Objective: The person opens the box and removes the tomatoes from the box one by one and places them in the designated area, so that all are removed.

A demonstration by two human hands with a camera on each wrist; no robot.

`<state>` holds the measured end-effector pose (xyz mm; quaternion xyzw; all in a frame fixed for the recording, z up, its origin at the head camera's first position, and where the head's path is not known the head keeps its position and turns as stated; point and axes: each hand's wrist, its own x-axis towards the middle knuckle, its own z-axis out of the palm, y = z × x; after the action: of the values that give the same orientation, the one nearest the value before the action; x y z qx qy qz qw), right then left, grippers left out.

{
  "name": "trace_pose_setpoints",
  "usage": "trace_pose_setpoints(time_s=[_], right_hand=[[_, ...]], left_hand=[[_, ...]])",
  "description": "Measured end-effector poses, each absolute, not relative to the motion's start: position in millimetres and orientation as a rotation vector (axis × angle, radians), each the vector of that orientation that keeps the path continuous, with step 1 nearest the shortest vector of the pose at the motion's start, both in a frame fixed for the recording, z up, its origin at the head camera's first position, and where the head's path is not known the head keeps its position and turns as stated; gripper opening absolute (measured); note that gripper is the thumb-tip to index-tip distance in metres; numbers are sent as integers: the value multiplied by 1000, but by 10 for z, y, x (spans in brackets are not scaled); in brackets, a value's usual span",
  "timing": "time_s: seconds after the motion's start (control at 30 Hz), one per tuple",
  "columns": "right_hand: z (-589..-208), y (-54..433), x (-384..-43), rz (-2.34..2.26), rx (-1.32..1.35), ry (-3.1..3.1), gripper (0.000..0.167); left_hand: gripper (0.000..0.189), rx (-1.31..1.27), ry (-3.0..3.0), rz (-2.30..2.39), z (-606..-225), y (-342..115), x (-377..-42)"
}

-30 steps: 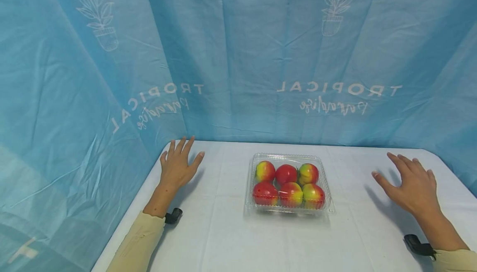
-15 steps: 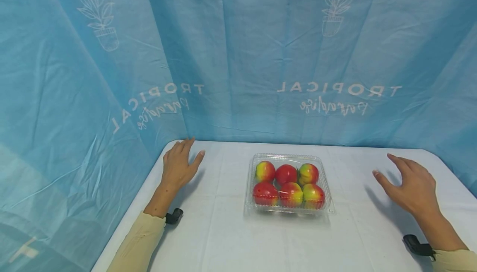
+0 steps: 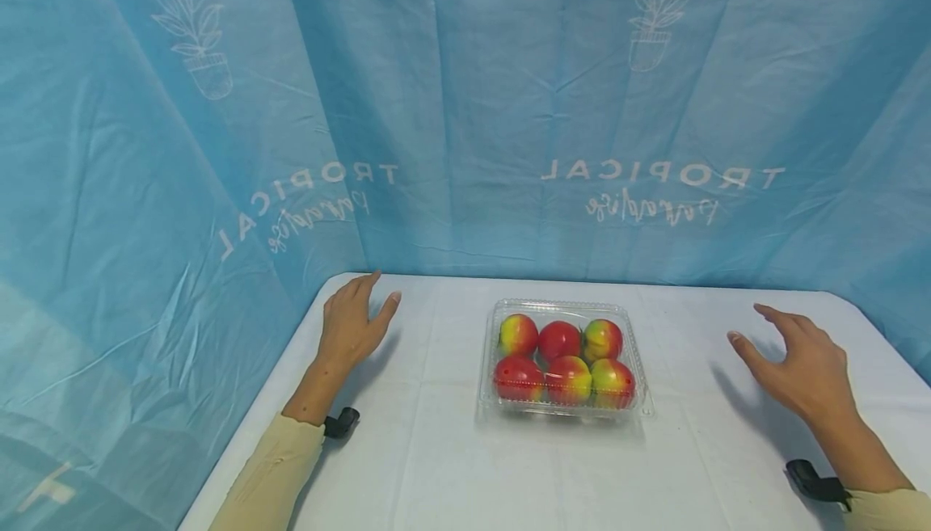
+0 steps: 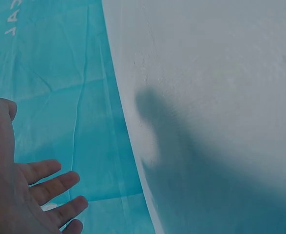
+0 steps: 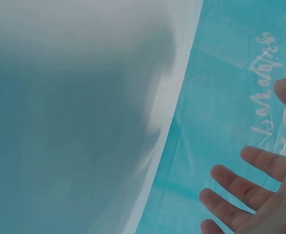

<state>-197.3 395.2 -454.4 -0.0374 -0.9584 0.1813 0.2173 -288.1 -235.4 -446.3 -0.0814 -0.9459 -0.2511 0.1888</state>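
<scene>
A clear plastic clamshell box sits on the white-covered table, right of the middle in the head view. Inside it lie several red and yellow-green apples in two rows. My left hand hovers over the table's left side, holding nothing, its thumb apart from the fingers. Over on the right side my right hand is also raised above the cloth with nothing in it, its thumb toward the box. Both wrist views show loosely spread fingers and cast shadows on the cloth, with no object near.
Blue curtains with mirrored white lettering hang behind and beside the table. Each wrist wears a black camera mount, such as the left mount below the hand.
The fingers of both hands have drawn together and dipped slightly from a wider spread. The box and its apples have stayed in place.
</scene>
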Motion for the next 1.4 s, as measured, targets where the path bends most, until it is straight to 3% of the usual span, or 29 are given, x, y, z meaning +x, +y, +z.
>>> trace_pose_setpoints(time_s=[0.27,1.4], right_hand=[[-4517,3872,-1945,580,-82,-2659,73],[-4443,3510,-1866,656,57,-2613,60]], left_hand=[[73,-202,-2676,-806,-4467,-2305,-2874],[56,-283,-2655,-1128,-4532,-1957,-2804]])
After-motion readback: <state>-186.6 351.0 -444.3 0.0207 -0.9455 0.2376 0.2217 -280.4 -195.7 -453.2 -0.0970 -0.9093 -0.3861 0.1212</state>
